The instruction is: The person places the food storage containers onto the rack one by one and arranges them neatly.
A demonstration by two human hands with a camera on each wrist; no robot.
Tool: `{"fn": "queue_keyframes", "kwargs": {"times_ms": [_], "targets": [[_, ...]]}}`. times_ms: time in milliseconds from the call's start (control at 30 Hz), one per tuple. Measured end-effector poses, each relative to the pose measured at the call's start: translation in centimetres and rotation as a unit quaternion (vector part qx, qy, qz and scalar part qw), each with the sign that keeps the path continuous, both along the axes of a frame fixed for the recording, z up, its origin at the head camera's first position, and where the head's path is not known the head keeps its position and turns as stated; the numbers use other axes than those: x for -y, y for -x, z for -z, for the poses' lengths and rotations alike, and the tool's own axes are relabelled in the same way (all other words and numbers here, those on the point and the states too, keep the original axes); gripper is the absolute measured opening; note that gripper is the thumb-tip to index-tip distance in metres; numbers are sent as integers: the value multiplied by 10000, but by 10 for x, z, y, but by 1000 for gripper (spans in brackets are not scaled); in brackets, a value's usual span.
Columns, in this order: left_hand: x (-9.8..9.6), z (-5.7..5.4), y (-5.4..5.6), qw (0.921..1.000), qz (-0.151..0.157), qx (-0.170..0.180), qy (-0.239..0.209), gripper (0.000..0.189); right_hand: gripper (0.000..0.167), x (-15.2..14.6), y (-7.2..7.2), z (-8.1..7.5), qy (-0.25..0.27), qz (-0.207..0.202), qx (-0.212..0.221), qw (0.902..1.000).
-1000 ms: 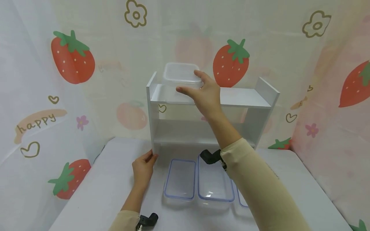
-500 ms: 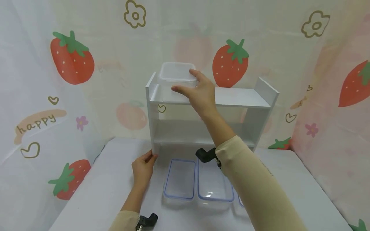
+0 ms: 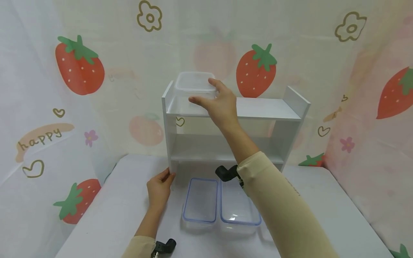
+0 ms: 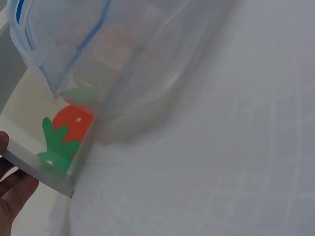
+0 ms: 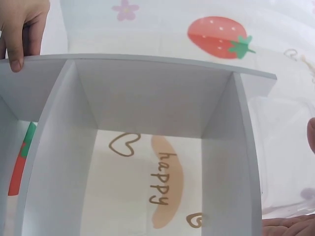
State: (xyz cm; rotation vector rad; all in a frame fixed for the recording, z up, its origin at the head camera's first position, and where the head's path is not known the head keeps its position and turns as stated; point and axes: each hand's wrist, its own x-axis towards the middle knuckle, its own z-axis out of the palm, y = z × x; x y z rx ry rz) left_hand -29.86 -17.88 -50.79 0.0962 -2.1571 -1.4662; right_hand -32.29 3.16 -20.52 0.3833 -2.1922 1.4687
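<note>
A clear food container (image 3: 194, 81) with a whitish lid is at the left end of the top board of a white shelf (image 3: 222, 147). My right hand (image 3: 223, 105) grips its right side, thumb at the front and fingers behind. In the right wrist view the container (image 5: 280, 147) is beside the shelf's top board, partly cut off by the frame. Lower down, my left hand (image 3: 158, 189) pinches the shelf's left side panel near its foot. The left wrist view shows that panel (image 4: 42, 172) between thumb and fingers.
Two clear containers with blue rims, a smaller one (image 3: 200, 200) and a larger one (image 3: 240, 208), stand on the white table (image 3: 106, 215) before the shelf. My right sleeve (image 3: 280, 200) covers part of the larger one. A strawberry-print curtain (image 3: 200, 21) hangs behind.
My right hand and the lidded container have moved left along the top board, toward the left side panel, and slightly down. The left hand stays on the panel.
</note>
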Motion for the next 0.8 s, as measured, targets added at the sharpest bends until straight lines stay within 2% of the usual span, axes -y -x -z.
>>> {"fn": "queue_keyframes", "kwargs": {"times_ms": [567,800], "targets": [[2,0,-1,10000,27,-15,-37,35,95,-2,-2,-1,-347,55,132,9993],[1,0,0,10000,22,-37,-10,34,91,-15,-10,3,-3,-130,255,9996]]}}
